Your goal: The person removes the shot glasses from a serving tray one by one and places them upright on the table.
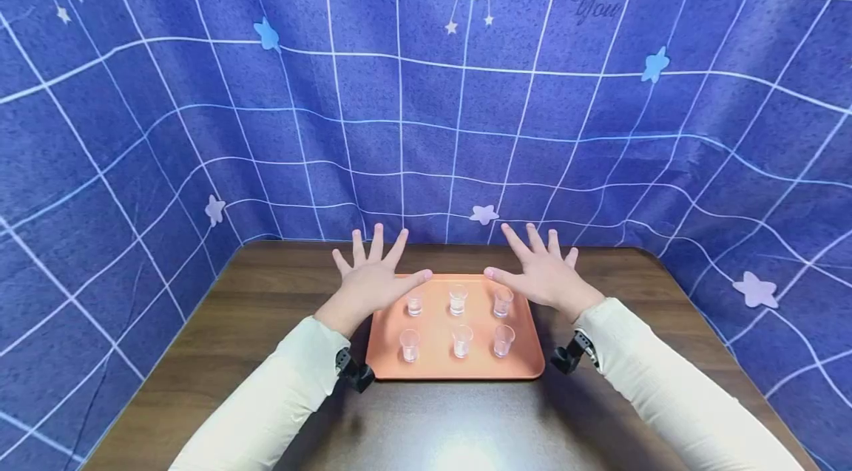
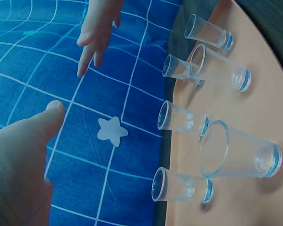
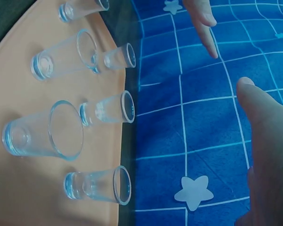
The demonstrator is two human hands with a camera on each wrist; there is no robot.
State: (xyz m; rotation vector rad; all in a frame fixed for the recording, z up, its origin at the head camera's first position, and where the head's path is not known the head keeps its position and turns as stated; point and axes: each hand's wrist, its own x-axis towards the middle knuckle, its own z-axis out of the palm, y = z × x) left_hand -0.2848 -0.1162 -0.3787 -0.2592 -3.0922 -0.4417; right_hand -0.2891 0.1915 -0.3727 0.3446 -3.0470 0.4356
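Note:
An orange tray lies on the table with small clear shot glasses standing upright on it in two rows of three. The front row has a left glass, a middle glass and a right glass. My left hand is spread, fingers apart, over the tray's back left corner, its thumb reaching inward above the back left glass. Mirroring it, my right hand spreads over the back right corner, near the back right glass. Neither hand holds anything.
The brown wooden table extends around the tray. Behind it and at both sides hangs a blue curtain with a white grid and stars. Small black cameras are strapped to the left wrist and right wrist.

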